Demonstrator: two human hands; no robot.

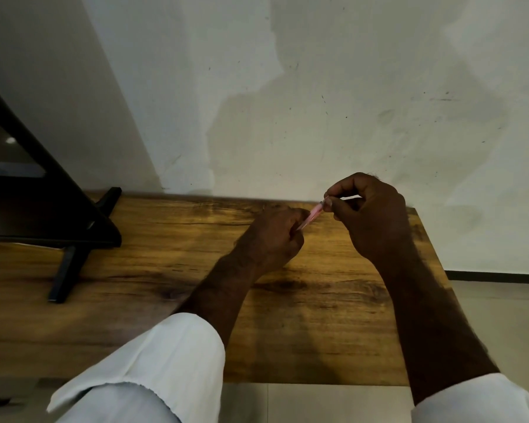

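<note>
Pink stick [311, 215] — slim, pale pink, its ends hidden by fingers; lies right of frame centre, above the counter [165, 285]. Long axis: slants from lower left to upper right. Left hand [272, 236] grip: curled round the lower end. Right hand [376, 218] grip: thumb and forefinger pinch the upper tip — one hand at each end, neither nearer.

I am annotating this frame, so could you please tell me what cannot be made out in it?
1. Head view: the thin pink item is too small and blurred to identify; the left hand covers its lower end, and the right hand pinches its tip.
2. Head view: the black stand is cut off by the left edge, so much of it is unseen.
</note>
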